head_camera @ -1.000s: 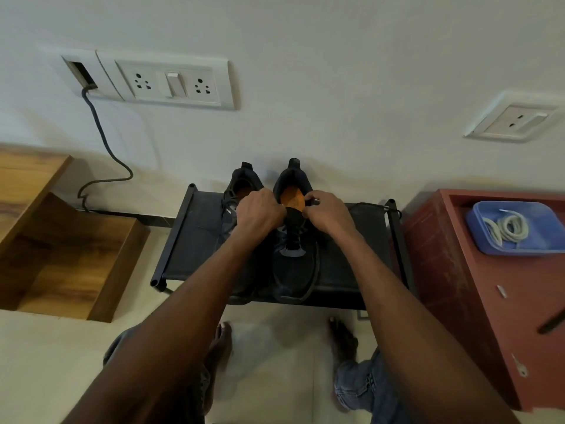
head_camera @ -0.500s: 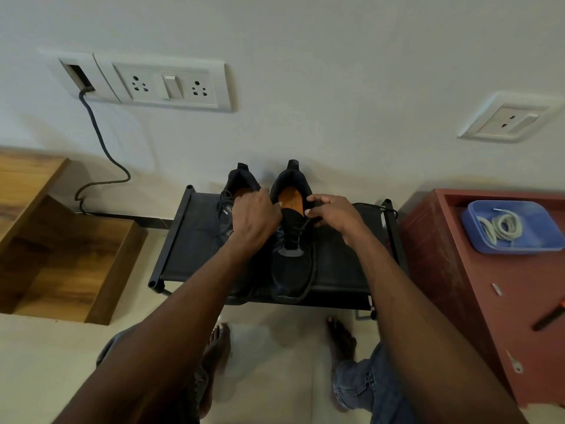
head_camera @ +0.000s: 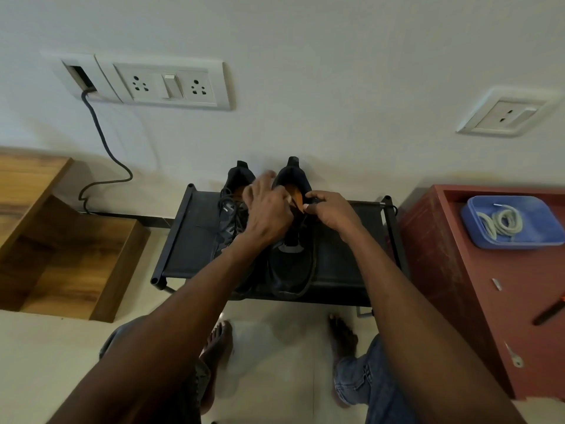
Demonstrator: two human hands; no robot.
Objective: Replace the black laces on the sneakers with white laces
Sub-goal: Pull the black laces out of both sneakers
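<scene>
1. Two black sneakers (head_camera: 287, 255) stand on a low rack (head_camera: 189, 240); unlacing the right-side one looks underway.
2. Right hand (head_camera: 331, 211) pinches its black lace; left hand (head_camera: 269, 209) reaches in, fingers loosely spread.
3. Next: draw the lace free; white laces (head_camera: 501, 223) wait in the blue tray (head_camera: 544, 231).

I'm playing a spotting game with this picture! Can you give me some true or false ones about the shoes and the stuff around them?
1. The two black sneakers sit on a low black fabric rack. True.
2. The coiled white laces are already threaded in a sneaker. False: they lie in the blue plastic tray.
3. The blue tray is on the red wooden cabinet. True.
4. Both hands are at the sneaker nearer the wooden shelf. False: the left hand and right hand work at the sneaker nearer the cabinet.
5. The dark cable plugs into the blue tray. False: it runs from the white wall plate.
</scene>
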